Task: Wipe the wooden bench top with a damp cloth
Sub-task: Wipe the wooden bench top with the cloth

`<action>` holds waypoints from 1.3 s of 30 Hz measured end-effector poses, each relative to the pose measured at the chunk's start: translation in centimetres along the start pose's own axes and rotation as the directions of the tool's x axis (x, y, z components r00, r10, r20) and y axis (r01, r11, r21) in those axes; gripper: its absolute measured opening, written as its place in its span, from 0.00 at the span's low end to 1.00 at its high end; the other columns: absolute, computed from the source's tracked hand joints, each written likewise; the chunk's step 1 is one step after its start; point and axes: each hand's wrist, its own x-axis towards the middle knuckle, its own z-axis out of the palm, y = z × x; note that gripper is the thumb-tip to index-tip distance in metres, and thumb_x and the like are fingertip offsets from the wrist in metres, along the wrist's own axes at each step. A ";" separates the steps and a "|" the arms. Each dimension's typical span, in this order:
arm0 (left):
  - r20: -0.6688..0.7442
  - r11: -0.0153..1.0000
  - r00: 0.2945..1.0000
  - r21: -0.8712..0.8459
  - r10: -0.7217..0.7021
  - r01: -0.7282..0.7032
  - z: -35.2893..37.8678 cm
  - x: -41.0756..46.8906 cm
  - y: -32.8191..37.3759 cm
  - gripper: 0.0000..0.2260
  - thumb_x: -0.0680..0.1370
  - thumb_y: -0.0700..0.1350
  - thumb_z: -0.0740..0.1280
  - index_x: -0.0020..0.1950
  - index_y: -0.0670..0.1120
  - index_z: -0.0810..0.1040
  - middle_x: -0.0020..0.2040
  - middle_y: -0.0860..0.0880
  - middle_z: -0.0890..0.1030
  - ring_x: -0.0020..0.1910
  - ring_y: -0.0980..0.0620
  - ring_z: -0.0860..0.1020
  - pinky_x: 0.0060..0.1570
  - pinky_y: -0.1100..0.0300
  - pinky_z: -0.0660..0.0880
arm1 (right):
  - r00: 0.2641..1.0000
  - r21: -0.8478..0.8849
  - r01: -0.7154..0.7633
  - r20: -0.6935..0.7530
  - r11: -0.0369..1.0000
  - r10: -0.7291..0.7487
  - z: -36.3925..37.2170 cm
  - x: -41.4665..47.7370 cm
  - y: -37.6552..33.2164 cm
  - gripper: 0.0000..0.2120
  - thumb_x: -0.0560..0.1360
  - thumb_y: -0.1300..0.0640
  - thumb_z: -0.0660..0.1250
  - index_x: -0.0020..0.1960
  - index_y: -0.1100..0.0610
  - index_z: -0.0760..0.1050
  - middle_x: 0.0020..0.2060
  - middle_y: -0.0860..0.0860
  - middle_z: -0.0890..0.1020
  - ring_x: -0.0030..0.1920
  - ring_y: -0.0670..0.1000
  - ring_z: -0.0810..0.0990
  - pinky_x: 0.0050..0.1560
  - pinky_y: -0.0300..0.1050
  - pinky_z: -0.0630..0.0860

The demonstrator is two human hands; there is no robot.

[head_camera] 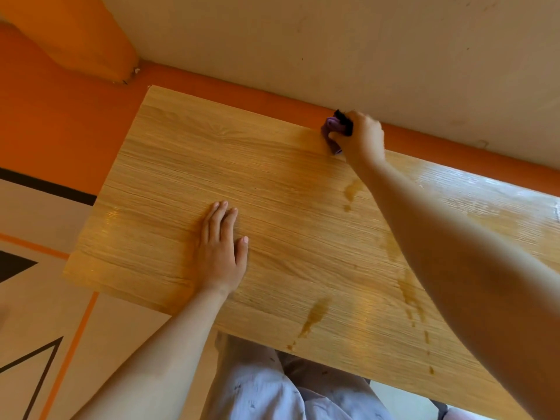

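Cloth (331, 126), which I judge soft, limp and light, is wadded in my curled right hand (360, 137) at the far edge of the bench top (197, 177), best gripped bunched, while my left hand (219, 256) lies flat on it.

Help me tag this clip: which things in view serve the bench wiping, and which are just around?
In the job: wooden bench top, purple cloth, right hand gripping it, left hand flat on the wood, wet streaks.
Just around: cream wall, orange wall strip, patterned floor.
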 end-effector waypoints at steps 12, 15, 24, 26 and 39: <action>-0.034 0.999 0.999 -0.045 0.021 -0.023 0.0 0.0 0.1 0.24 0.78 0.50 0.57 0.71 0.41 0.69 0.73 0.43 0.65 0.75 0.44 0.58 0.73 0.49 0.57 | 0.952 0.057 -0.250 -0.169 0.967 0.256 -4.5 -4.0 7.2 0.13 0.74 0.54 0.69 0.54 0.60 0.75 0.50 0.56 0.80 0.49 0.56 0.77 0.41 0.44 0.66; -0.043 0.998 0.999 -0.057 0.029 -0.032 -0.1 0.1 0.2 0.24 0.78 0.50 0.56 0.70 0.40 0.69 0.73 0.43 0.66 0.75 0.44 0.58 0.73 0.50 0.56 | 0.901 0.036 -0.366 -0.236 0.930 0.364 -7.5 -5.3 10.8 0.13 0.74 0.54 0.68 0.53 0.62 0.75 0.50 0.59 0.80 0.50 0.59 0.77 0.40 0.44 0.64; -0.040 0.998 0.999 -0.053 0.030 -0.032 -0.1 0.2 0.2 0.24 0.78 0.50 0.56 0.71 0.41 0.69 0.73 0.43 0.66 0.75 0.44 0.58 0.74 0.53 0.52 | 0.911 0.086 -0.353 -0.196 0.932 0.363 -4.0 -6.6 6.0 0.16 0.72 0.53 0.70 0.57 0.58 0.75 0.53 0.56 0.80 0.53 0.58 0.78 0.45 0.45 0.69; -0.038 0.998 0.999 -0.048 0.027 -0.028 -0.2 0.2 0.2 0.24 0.78 0.51 0.56 0.71 0.41 0.68 0.73 0.43 0.66 0.75 0.45 0.58 0.74 0.53 0.53 | 0.959 0.067 -0.256 -0.109 0.964 0.262 -1.2 -7.1 2.6 0.15 0.73 0.53 0.70 0.57 0.57 0.75 0.52 0.55 0.81 0.52 0.57 0.78 0.46 0.45 0.70; -0.069 0.997 0.996 -0.055 0.048 -0.052 0.1 0.2 0.2 0.24 0.77 0.50 0.57 0.70 0.39 0.69 0.72 0.41 0.67 0.74 0.41 0.61 0.73 0.50 0.55 | 0.894 0.164 -0.331 -0.260 0.929 0.365 -3.7 -11.7 8.3 0.10 0.73 0.53 0.69 0.48 0.59 0.75 0.45 0.55 0.79 0.44 0.54 0.75 0.39 0.43 0.64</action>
